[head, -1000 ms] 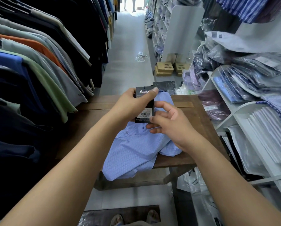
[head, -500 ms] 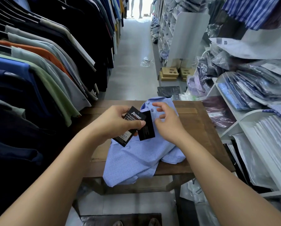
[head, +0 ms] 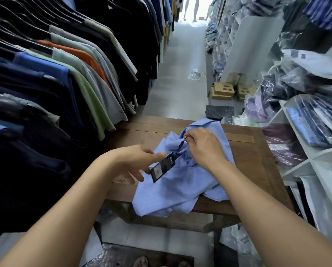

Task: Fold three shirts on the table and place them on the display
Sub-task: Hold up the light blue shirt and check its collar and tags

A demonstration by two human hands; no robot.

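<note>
Two hands worked over one light blue shirt [head: 177, 187], which lay rumpled on the wooden table [head: 255, 160], spread from the table's middle to its near edge, with the hem drooping over that edge. The left hand [head: 139, 160] hovered above the table's near left part, its thumb and forefinger pinching the upper end of a dark hang tag [head: 161, 168]. Its other fingers curled loosely beneath and touched nothing that could be made out. The right hand [head: 206, 149] rested on the shirt over the table's centre, fingers bent inward, the fingertips pinching the tag's dark cord [head: 181, 144] where it met the cloth. The cord ran taut between the two hands. Hanging shirts [head: 80, 78] lined a rack left of the table, and bagged shirts [head: 313, 120] filled white shelves right of it.
</note>
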